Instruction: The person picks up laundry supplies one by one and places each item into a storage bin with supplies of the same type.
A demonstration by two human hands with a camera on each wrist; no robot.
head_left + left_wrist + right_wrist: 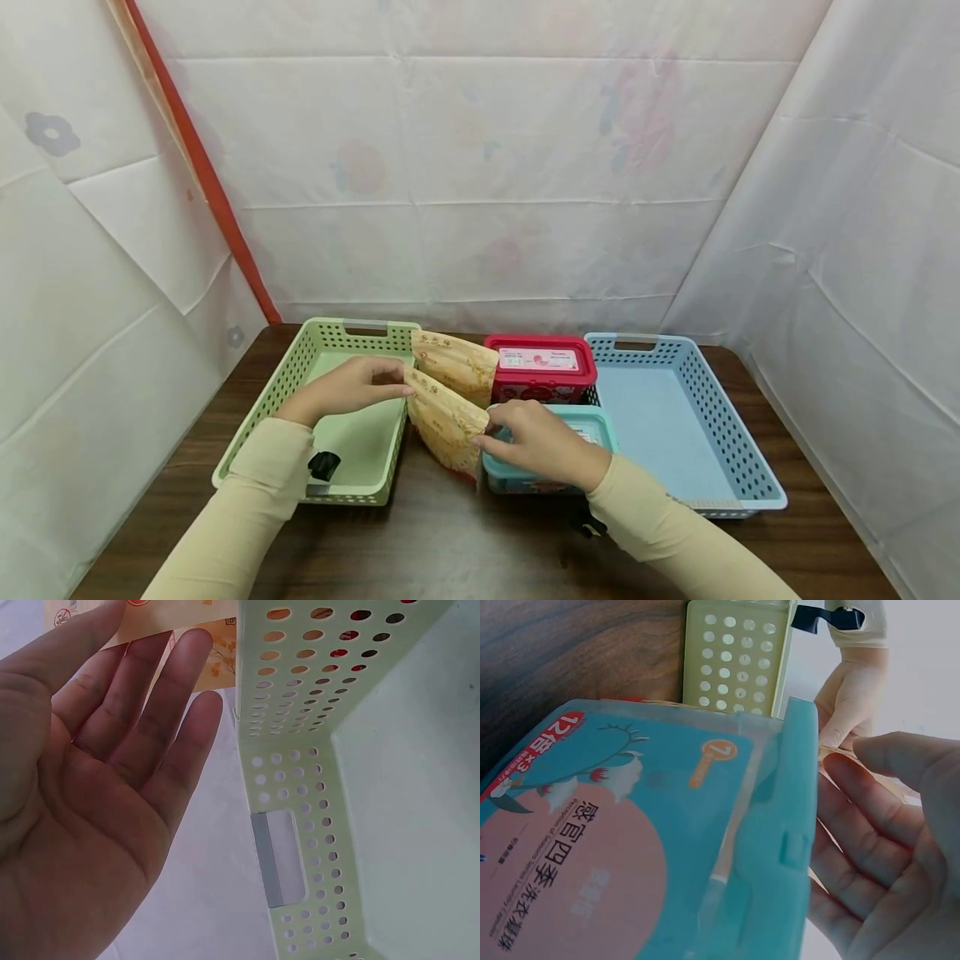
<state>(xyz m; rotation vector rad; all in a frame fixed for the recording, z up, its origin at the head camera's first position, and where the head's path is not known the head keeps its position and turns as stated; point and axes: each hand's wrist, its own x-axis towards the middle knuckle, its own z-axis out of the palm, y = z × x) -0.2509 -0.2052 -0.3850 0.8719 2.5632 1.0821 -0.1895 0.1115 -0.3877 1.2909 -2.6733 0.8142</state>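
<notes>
A yellow printed packet [447, 423] stands upright between the green basket and a teal-lidded box. My left hand [347, 388] pinches its upper left corner between thumb and fingers, as the left wrist view also shows. At the upper right corner, my right hand [546, 443] pinches the packet with thumb and index finger, above the teal box [525, 482]. Behind it stands a second yellow packet [459, 360], touched by neither hand. The right wrist view shows the teal laundry capsule box [592, 855] close beside the right palm; the packet is mostly hidden there.
On the left lies a green perforated basket [360, 467]; a blue one [660, 408] lies on the right. A red-lidded box [540, 360] stands behind the teal one. The dark wooden table [465, 550] is bordered by white patterned sheets [480, 150].
</notes>
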